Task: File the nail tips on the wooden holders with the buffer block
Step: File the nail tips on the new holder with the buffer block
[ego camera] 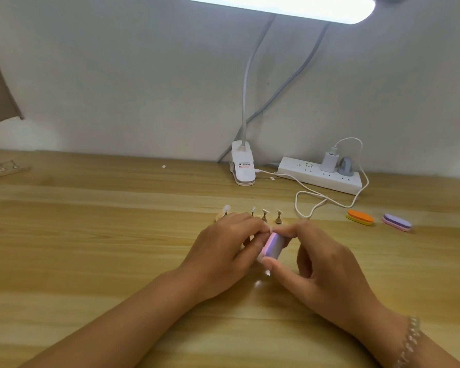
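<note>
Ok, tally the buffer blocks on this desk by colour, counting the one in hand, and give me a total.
Pink and purple buffer block: 2, one in the right hand at, one lying on the desk at
Orange and yellow buffer block: 1
Total: 3

Bare counter lay open left of my hands; the nail holders stood just beyond them, and a cable and two buffers crowded the far right.
</note>
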